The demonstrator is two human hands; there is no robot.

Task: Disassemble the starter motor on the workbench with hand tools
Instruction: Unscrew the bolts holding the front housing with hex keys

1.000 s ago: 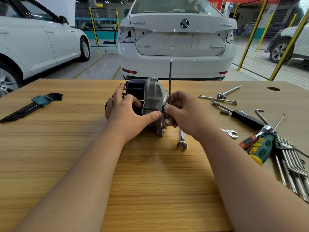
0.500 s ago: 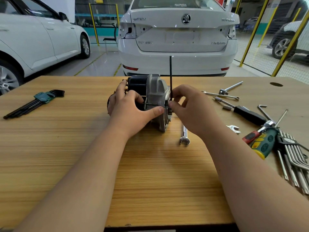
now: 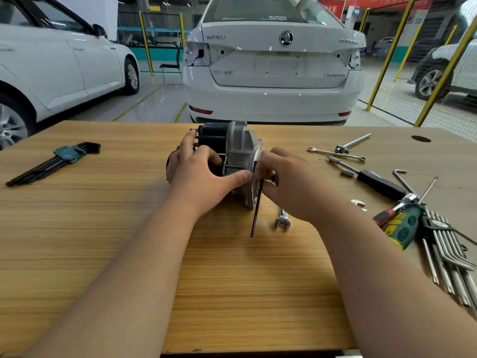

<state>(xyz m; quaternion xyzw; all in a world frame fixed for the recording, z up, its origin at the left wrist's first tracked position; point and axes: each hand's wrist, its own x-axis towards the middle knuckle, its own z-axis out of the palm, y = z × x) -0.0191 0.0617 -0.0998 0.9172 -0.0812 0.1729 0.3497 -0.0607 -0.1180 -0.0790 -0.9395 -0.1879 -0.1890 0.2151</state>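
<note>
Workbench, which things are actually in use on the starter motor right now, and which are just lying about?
In use: starter motor, gripped by the left hand; black hex key, held by the right hand.
Lying about: green hex key set, spanner by the motor, black-handled driver, silver key set.

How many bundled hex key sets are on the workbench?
2: a black set in a green holder far left; a silver set at the right edge. None seems hidden.

The light brown wooden workbench top [image 3: 103, 228] has a matt, fine-lined grain. The starter motor's grey cast-metal housing [image 3: 240, 148] looks dull, its black cylindrical body [image 3: 213, 136] smooth. The small silver open-end spanner [image 3: 282, 220] is polished, shiny metal
</note>
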